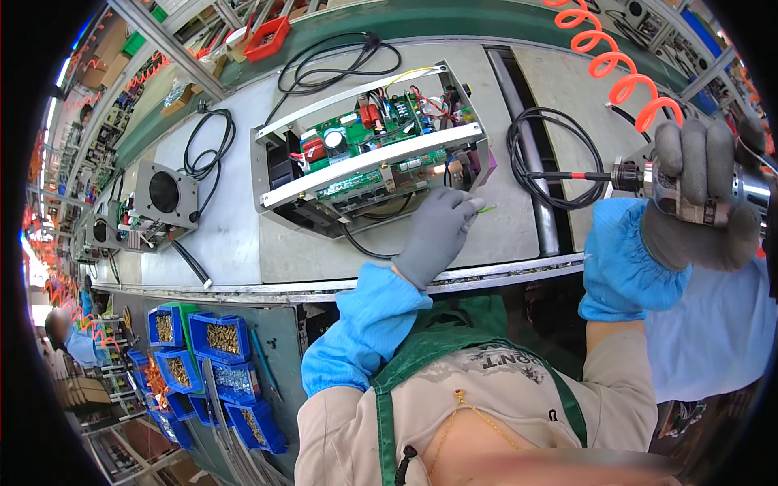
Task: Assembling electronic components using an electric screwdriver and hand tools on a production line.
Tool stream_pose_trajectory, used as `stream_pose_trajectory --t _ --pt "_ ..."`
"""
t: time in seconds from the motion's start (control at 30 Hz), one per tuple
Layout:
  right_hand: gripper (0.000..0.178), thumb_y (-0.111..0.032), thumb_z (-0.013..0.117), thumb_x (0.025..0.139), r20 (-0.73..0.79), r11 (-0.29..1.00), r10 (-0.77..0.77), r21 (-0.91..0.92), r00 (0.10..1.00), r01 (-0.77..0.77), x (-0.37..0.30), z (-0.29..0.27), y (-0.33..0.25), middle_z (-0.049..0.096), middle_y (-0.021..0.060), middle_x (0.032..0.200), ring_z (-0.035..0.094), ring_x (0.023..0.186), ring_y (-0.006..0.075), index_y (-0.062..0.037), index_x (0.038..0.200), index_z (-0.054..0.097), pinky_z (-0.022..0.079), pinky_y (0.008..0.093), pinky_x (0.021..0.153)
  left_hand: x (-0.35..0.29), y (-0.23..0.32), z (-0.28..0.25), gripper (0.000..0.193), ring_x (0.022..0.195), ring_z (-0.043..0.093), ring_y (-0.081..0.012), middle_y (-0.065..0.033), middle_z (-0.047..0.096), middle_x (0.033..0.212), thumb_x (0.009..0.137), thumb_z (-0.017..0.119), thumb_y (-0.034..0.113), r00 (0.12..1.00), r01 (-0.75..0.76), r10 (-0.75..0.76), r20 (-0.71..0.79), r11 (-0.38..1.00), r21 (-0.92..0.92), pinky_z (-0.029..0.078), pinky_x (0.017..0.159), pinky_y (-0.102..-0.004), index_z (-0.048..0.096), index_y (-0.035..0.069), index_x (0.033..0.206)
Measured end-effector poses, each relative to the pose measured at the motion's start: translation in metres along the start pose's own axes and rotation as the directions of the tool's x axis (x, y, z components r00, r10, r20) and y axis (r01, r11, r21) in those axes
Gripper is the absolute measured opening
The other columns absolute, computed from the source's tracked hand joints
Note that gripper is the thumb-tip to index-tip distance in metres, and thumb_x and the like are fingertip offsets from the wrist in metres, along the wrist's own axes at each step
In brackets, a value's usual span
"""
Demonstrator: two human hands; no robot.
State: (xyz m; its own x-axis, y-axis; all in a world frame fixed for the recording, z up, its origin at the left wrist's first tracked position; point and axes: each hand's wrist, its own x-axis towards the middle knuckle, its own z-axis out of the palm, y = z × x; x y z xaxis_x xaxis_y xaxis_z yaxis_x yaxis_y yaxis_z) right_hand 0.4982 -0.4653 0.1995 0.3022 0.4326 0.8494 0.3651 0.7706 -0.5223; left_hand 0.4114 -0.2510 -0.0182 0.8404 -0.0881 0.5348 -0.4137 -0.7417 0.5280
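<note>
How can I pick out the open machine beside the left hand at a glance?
Find the long gray workbench. On it, just beyond the gray-gloved left hand, sits an open metal frame. Green circuit boards show inside, unlike the unit at its left, which shows a round black fan.

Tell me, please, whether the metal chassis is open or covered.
The metal chassis is open: its green circuit boards show uncovered from above.

The person's left grip (436, 232) and right grip (695, 164) wear grey; the wire (488, 209) is yellow-green, circuit boards (352, 133) green, coiled hose (613, 57) at two o'clock orange, bins (222, 355) at eight blue.
</note>
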Motion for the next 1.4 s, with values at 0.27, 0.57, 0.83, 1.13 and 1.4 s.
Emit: stream_pose_trajectory --t 0.27,0.57,0.83,1.13,1.4 --pt "0.066 -0.025 0.057 0.084 -0.027 1.0 -0.01 -0.013 1.0 0.01 -0.003 -0.006 0.009 0.041 -0.0074 0.063 0.041 0.052 0.0063 0.0012 0.14 0.032 0.034 0.0264 0.058 0.005 0.017 -0.013 0.03 0.079 0.057 -0.0102 -0.0049 0.066 0.09 0.086 0.064 0.012 0.774 0.553 -0.609 0.175 0.515 -0.656 0.047 0.072 -0.0259 0.063 0.0 0.114" --pt "0.066 -0.015 0.059 0.077 -0.194 0.958 0.269 -0.044 0.943 -0.283 -0.009 0.0 0.046 0.053 0.0037 0.074 0.054 0.052 0.0109 0.0072 0.135 0.036 0.043 0.0267 0.047 0.029 0.023 -0.018 0.02 0.063 0.053 -0.007 -0.0063 0.066 0.079 0.085 0.065 0.01 0.764 0.363 -0.566 -0.309 0.774 -0.519 0.046 0.058 -0.024 0.067 -0.001 0.102" --pt "0.055 -0.001 0.064 0.067 -0.314 0.609 0.722 -0.134 0.617 -0.781 -0.011 -0.008 0.082 0.062 0.0125 0.103 0.058 0.064 0.0096 0.0027 0.121 0.054 0.046 0.0248 0.055 0.046 0.038 -0.027 0.016 0.064 0.055 -0.0069 -0.0054 0.064 0.073 0.086 0.066 0.011 0.699 0.432 -0.664 -0.264 0.687 -0.584 0.046 0.059 -0.0238 0.069 -0.001 0.097" --pt "0.042 -0.013 0.076 0.062 -0.017 0.396 0.788 -0.75 0.615 -0.529 0.013 -0.01 0.1 0.064 0.0143 0.092 0.063 0.081 0.023 0.001 0.1 0.064 0.05 0.0333 0.072 0.044 0.023 -0.007 0.014 0.064 0.055 -0.0066 -0.0055 0.064 0.074 0.085 0.068 0.008 0.689 0.301 -0.609 -0.392 0.733 -0.61 0.045 0.057 -0.0233 0.07 -0.001 0.095" --pt "0.049 -0.017 0.077 0.06 0.002 0.267 0.902 -0.789 0.433 -0.553 0.026 -0.001 0.113 0.066 0.0151 0.083 0.063 0.069 0.0249 0.0006 0.104 0.063 0.051 0.0327 0.068 0.046 0.024 0.004 0.01 0.067 0.057 -0.0071 -0.0051 0.067 0.076 0.083 0.067 0.001 0.629 0.196 -0.681 -0.376 0.607 -0.77 0.046 0.059 -0.0225 0.068 -0.001 0.093"
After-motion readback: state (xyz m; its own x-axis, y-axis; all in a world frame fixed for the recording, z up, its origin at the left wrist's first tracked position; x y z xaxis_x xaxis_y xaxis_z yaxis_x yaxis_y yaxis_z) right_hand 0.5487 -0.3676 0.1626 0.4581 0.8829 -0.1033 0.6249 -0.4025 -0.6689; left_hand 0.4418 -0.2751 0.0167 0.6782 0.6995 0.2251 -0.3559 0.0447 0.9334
